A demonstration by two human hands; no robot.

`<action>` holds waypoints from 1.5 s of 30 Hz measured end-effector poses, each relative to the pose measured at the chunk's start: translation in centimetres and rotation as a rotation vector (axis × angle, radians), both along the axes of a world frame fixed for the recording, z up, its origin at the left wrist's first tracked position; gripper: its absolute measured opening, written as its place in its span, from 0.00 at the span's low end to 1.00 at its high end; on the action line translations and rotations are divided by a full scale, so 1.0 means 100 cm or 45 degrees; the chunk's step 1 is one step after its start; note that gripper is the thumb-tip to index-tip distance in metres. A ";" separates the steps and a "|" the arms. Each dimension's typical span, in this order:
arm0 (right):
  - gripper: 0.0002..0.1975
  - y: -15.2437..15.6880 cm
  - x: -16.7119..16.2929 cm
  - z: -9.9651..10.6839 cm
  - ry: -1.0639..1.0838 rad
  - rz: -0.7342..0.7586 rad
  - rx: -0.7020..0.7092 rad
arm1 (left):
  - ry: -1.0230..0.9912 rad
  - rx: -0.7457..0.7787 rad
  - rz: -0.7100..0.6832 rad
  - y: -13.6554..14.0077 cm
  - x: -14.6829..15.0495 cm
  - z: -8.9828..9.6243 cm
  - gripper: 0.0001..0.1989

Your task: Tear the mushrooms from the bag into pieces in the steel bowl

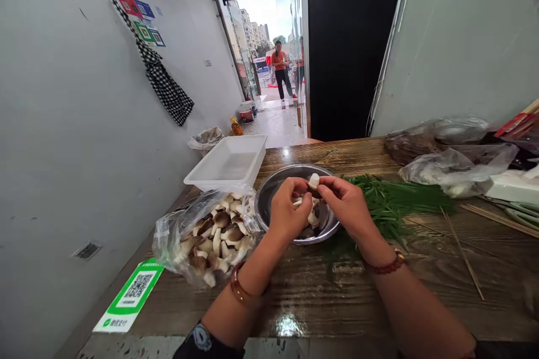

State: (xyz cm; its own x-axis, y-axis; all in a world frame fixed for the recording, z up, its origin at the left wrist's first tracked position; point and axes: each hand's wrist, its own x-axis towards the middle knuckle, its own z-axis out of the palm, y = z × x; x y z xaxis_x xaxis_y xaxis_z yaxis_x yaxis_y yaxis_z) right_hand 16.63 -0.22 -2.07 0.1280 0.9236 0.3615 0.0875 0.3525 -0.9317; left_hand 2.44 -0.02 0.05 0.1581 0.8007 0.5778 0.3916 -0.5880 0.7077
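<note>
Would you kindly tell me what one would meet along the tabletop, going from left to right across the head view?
Green-and-white QR-code card → mushrooms in a clear plastic bag → metal bowl → leafy greens → white object at the right edge.

The bowl [266, 197] is reachable between the forearms [269, 253], but mushroom bag [167, 242] and greens [391, 202] crowd its sides.

One bowl [266, 196], one tray [231, 165], one held mushroom [314, 180]
</note>
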 end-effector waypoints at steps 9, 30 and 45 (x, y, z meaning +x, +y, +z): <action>0.10 -0.008 -0.005 0.005 -0.481 -0.027 0.288 | -0.158 -0.358 0.020 0.001 -0.013 0.002 0.04; 0.06 -0.017 -0.020 -0.003 -0.820 -0.213 0.611 | 0.003 -0.285 0.068 -0.005 -0.015 0.000 0.03; 0.09 -0.015 -0.015 0.008 -0.264 0.050 -0.006 | -0.258 -0.486 -0.071 -0.004 -0.014 -0.002 0.05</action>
